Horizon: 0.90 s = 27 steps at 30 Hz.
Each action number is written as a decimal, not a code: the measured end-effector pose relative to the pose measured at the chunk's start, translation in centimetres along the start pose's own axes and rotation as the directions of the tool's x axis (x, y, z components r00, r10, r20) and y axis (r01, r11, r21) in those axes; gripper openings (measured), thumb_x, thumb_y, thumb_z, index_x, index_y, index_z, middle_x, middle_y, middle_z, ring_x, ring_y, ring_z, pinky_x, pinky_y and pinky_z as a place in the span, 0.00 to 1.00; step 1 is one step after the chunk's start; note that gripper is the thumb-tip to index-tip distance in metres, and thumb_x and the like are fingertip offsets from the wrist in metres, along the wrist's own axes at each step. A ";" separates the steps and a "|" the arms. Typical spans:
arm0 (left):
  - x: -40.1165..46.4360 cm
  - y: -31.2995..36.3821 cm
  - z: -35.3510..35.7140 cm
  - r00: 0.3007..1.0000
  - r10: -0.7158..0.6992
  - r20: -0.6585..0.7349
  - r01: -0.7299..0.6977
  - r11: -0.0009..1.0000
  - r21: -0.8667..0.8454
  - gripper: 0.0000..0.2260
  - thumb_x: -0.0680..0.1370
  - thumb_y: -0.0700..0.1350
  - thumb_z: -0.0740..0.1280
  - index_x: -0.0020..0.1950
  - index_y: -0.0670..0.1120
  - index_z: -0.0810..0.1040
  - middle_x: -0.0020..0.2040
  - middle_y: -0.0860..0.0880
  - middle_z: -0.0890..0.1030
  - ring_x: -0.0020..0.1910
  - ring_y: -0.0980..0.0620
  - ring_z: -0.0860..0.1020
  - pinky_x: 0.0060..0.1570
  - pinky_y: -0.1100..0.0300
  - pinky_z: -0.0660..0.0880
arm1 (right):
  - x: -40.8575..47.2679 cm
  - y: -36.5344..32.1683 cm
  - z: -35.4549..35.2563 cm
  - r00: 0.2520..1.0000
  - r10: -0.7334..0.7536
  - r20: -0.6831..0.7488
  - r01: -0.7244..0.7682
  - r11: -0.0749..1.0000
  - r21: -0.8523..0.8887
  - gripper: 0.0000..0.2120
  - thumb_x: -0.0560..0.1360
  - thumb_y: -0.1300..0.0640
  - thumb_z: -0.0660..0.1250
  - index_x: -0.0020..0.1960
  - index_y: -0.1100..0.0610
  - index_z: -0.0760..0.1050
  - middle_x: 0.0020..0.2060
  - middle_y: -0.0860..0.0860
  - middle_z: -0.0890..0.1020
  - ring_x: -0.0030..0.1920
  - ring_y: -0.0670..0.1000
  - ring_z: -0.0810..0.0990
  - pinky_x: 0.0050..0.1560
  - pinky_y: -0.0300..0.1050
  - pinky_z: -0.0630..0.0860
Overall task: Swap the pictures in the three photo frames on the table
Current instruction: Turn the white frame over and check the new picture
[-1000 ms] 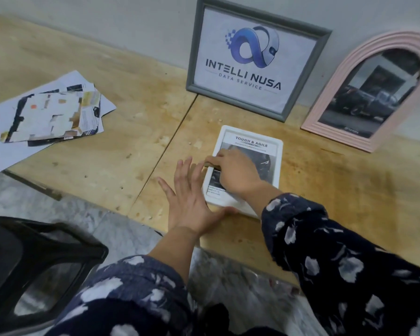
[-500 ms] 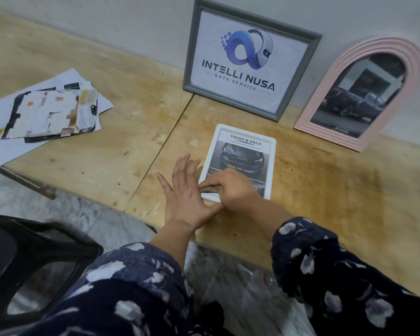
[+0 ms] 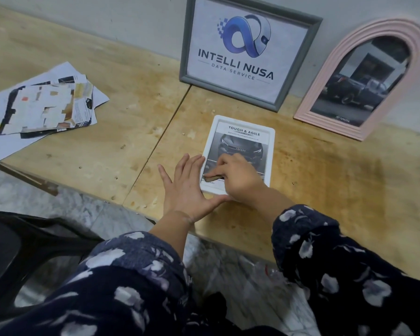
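Note:
A white frame [image 3: 270,151] lies flat on the wooden table [image 3: 112,151], showing a car picture [image 3: 243,144] headed "TOUGH & AGILE". My left hand [image 3: 187,187] lies flat, fingers spread, against the frame's left side, its thumb along the bottom edge. My right hand [image 3: 238,177] sits on the frame's lower part, fingers curled and pinching at the picture's lower left corner. A grey frame [image 3: 186,54] with a logo print and a pink arched frame [image 3: 330,76] with a dark truck photo lean on the wall behind.
A loose pile of papers and cut prints [image 3: 41,105] lies at the table's left. A black plastic stool [image 3: 22,253] stands on the marble floor at the lower left. The table's front edge runs just below my hands.
My right hand has slid down the car picture from its upper left to its lower left corner. My left hand has stayed flat beside the white frame.

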<state>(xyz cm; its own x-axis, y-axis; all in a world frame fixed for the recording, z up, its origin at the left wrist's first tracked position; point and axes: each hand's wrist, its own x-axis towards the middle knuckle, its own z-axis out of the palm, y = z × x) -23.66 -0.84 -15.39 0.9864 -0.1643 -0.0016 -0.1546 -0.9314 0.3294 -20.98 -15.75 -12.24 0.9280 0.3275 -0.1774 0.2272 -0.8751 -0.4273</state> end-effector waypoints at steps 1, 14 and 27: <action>0.0 0.1 0.0 1.000 0.002 0.002 -0.002 1.000 0.005 0.50 0.62 0.81 0.50 0.77 0.53 0.55 0.76 0.58 0.57 0.77 0.56 0.45 0.70 0.32 0.36 | -0.5 0.2 -0.2 0.999 -0.030 0.029 0.030 0.999 0.013 0.20 0.77 0.67 0.60 0.59 0.46 0.81 0.50 0.49 0.75 0.51 0.53 0.68 0.50 0.47 0.67; -0.2 0.2 0.0 1.000 -0.005 -0.014 0.005 1.000 0.014 0.49 0.62 0.81 0.54 0.75 0.52 0.56 0.75 0.57 0.59 0.77 0.53 0.47 0.70 0.32 0.39 | -4.1 3.4 -0.8 0.999 -0.017 -0.028 0.016 0.999 -0.029 0.21 0.76 0.70 0.61 0.53 0.47 0.83 0.47 0.46 0.79 0.48 0.48 0.66 0.47 0.50 0.73; -0.1 -0.1 0.0 1.000 -0.005 0.007 0.005 0.999 0.033 0.50 0.62 0.80 0.55 0.75 0.51 0.56 0.76 0.57 0.58 0.78 0.54 0.47 0.70 0.31 0.38 | -5.7 3.6 -3.0 0.994 0.077 -0.078 -0.091 0.976 -0.197 0.11 0.76 0.62 0.65 0.47 0.48 0.83 0.48 0.44 0.76 0.51 0.50 0.66 0.45 0.42 0.59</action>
<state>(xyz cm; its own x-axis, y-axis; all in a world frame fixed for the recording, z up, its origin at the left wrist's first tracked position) -23.73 -0.78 -15.45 0.9867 -0.1622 -0.0103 -0.1519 -0.9424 0.2980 -24.54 -21.88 -10.12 0.9629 0.2303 -0.1405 0.1951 -0.9542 -0.2266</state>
